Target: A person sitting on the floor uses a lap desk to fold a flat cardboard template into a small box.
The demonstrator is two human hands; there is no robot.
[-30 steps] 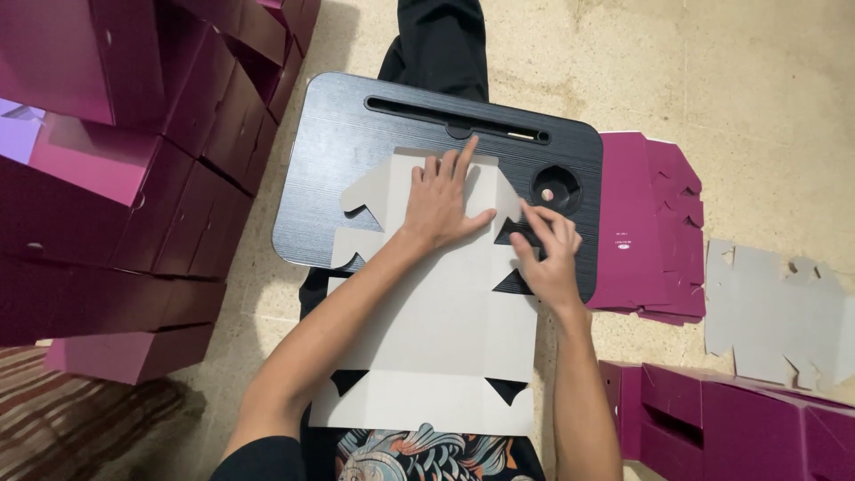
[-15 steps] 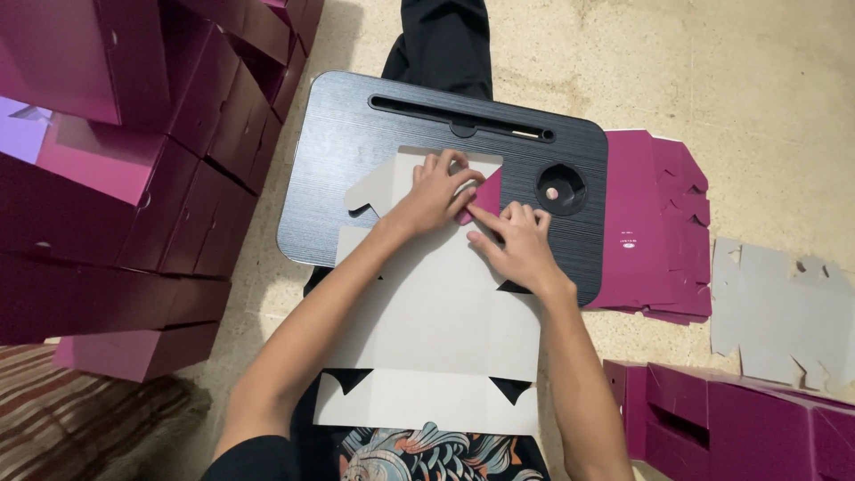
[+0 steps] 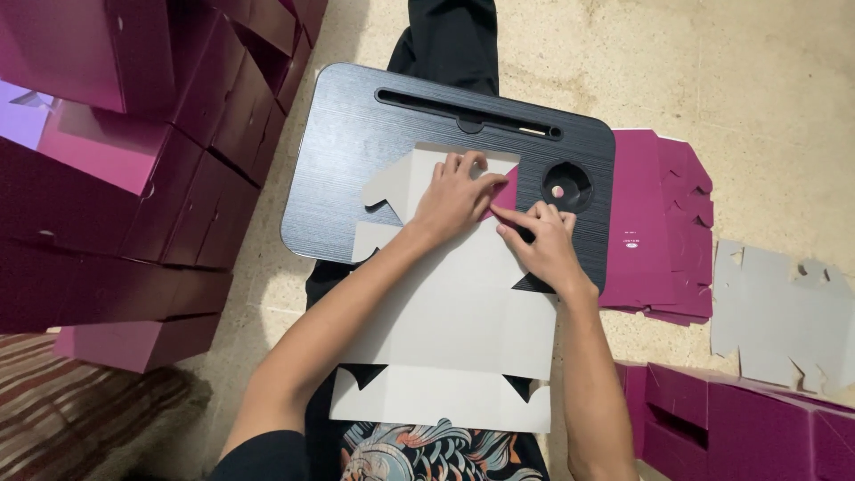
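A flat die-cut cardboard box blank [image 3: 450, 303], grey-white side up, lies across a black lap desk [image 3: 356, 151] over my legs. My left hand [image 3: 454, 198] presses on the blank's far end with fingers curled over its top edge. My right hand [image 3: 539, 242] pinches a side flap [image 3: 506, 191] that is folded over so its magenta face shows, right beside my left hand's fingertips.
Stacked magenta boxes [image 3: 134, 160] stand at the left. A pile of flat magenta blanks [image 3: 655, 223] lies right of the desk, a grey blank [image 3: 784, 312] beyond it, and more magenta boxes [image 3: 757, 419] at lower right. The desk has a slot and a round cup hole [image 3: 565, 185].
Both hands moved together at the blank's far right corner. The side flap has been folded up and over, exposing its magenta side, and my left hand's fingers curled in.
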